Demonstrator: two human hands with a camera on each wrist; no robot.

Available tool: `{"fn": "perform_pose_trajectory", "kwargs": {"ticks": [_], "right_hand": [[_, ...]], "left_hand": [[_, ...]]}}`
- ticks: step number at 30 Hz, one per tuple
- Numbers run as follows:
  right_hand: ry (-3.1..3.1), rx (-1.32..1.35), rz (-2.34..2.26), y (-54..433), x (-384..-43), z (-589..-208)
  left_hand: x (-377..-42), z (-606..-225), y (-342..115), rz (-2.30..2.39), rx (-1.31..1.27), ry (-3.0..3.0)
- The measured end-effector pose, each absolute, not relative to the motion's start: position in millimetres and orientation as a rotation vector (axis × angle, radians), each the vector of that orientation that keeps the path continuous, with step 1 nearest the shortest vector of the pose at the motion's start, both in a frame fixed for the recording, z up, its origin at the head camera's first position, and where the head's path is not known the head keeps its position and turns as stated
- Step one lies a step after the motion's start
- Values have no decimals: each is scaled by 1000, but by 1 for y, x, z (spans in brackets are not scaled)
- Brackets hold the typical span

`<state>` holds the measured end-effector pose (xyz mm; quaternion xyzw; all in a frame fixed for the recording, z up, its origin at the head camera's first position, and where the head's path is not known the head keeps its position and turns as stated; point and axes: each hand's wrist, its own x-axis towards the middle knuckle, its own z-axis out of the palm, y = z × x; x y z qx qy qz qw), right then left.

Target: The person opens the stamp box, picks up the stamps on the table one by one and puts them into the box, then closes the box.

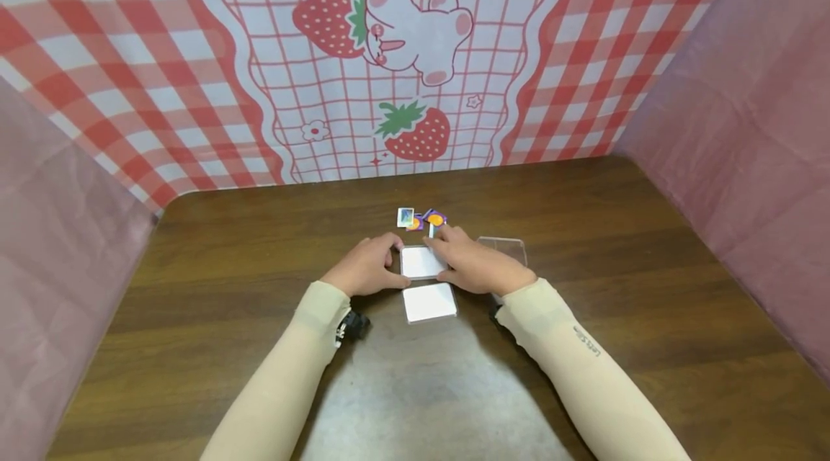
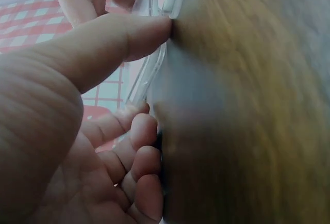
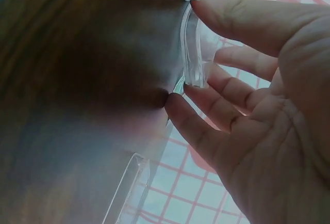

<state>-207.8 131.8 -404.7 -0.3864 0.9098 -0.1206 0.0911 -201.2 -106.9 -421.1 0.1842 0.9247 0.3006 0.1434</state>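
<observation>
Two shallow clear plastic cases with white faces lie one behind the other at mid-table in the head view. My left hand [image 1: 368, 265] holds the farther case [image 1: 421, 263] at its left end, thumb at the near corner and index finger by the far one. From the right, my right hand [image 1: 480, 263] grips the same case, its thumb at the near edge and its fingers over the far right corner. The nearer case [image 1: 430, 302] lies just in front of both thumbs. In the right wrist view, the held case's clear wall [image 3: 193, 53] shows between thumb and fingers.
Behind the cases lie small picture cards, one blue-and-white [image 1: 405, 217] and others purple and orange [image 1: 436, 218]. A transparent lid or tray [image 1: 512, 248] sits beyond the right hand, partly hidden by it. A checked strawberry cloth [image 1: 259, 122] hangs behind the wooden table [image 1: 227, 288].
</observation>
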Motion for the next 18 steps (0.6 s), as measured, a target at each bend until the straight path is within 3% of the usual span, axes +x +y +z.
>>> {"fn": "perform_pose_trajectory", "kwargs": {"ticks": [10, 18], "right_hand": [[2710, -984, -420, 132, -210, -401], [2718, -1083, -364, 131, -213, -402]], "left_hand": [[-202, -419, -107, 827, 586, 2693], [-202, -419, -108, 837, 547, 2681]]}}
